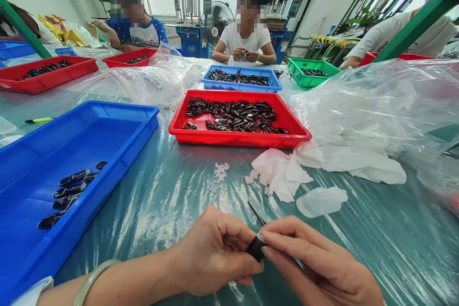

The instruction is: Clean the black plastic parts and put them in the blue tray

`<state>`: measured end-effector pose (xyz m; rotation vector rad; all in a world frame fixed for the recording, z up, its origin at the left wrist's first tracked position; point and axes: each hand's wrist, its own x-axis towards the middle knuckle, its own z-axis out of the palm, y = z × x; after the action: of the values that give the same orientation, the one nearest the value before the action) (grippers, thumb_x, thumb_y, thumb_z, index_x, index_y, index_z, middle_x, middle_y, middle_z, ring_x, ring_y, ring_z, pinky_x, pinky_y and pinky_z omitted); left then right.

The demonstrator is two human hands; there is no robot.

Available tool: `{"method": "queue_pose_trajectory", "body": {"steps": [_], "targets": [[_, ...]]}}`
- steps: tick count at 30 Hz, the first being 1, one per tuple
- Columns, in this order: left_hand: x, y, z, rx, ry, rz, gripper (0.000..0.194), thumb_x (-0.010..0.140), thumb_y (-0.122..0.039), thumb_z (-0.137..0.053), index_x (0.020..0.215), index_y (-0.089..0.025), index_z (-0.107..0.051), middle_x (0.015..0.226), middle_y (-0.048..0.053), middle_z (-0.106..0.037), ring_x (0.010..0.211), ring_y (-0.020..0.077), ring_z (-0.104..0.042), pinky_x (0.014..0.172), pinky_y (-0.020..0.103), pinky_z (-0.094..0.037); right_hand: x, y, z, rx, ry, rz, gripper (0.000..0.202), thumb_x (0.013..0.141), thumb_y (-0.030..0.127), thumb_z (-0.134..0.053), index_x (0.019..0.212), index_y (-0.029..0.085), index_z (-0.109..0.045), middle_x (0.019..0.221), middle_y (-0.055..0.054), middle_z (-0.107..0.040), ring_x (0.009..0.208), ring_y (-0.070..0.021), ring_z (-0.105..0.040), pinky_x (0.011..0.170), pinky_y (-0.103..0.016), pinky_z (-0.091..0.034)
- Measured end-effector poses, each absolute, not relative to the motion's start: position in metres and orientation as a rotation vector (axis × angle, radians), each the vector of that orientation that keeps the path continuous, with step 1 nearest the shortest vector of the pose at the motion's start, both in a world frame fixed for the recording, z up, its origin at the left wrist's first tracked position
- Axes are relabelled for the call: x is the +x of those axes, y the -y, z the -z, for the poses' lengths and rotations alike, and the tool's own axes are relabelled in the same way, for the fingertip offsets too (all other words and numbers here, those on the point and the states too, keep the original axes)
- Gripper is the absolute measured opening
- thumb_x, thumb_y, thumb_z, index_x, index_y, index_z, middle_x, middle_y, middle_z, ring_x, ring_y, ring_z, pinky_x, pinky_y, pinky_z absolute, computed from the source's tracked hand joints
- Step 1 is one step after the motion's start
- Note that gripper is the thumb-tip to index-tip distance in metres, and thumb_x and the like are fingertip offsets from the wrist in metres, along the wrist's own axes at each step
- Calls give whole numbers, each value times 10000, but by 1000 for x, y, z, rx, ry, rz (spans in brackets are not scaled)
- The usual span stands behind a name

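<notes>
A small black plastic part (pixel 256 247) is pinched between the thumb and fingers of my left hand (pixel 211 253), low in the middle of the view. My right hand (pixel 319 258) meets it from the right, its thumb and forefinger closed at a small whitish bit (pixel 260 237) at the part's upper end. From the right fingers a thin dark metal tool (pixel 256 212) sticks out away from me; its kind is unclear and its rear is mostly hidden. Several glossy black pieces (pixel 68 191) lie in the blue tray (pixel 139 122) at the left.
Ahead stands a red tray (pixel 240 139) heaped with black parts. Crumpled white tissue (pixel 287 172), pinkish scraps (pixel 219 172) and a translucent plastic bottle (pixel 322 202) lie before my hands. Clear plastic bags (pixel 376 110) spread at the right. Co-workers (pixel 247 33) sit across the table.
</notes>
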<state>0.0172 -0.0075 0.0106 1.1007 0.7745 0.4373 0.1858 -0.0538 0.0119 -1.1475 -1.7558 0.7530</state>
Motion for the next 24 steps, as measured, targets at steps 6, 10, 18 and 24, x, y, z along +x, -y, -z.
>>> {"method": "queue_pose_trajectory", "body": {"steps": [6,10,18,24], "targets": [[18,7,-11,1127,-796,-423,49,615,-117,-627,650,-106,-659,518,-16,-566,474,82,-532,491,161,-439,187,55,-12,-1146,1780,-770,339,754,70,-610,998,300,-662,837,-30,-626,704,-143,-624,599,-196,-524],[16,8,-10,1168,-797,-414,71,619,-117,-621,665,-104,-672,513,-16,-555,461,74,-515,480,157,-425,185,56,-13,-1137,1811,-760,300,759,63,-595,965,267,-673,838,-40,-625,706,-145,-627,607,-193,-528],[16,8,-10,1248,-810,-403,57,646,-139,-607,649,-102,-651,508,-17,-530,465,77,-503,470,157,-405,183,55,-8,-1138,1837,-738,180,798,71,-545,876,208,-632,804,-38,-595,681,-120,-609,596,-165,-509],[19,7,-11,1188,-815,-385,89,642,-184,-646,625,-104,-611,495,-9,-546,476,89,-530,495,173,-435,182,54,-5,-1124,1792,-716,171,815,83,-521,878,204,-623,806,-47,-589,701,-134,-598,600,-206,-504]]}}
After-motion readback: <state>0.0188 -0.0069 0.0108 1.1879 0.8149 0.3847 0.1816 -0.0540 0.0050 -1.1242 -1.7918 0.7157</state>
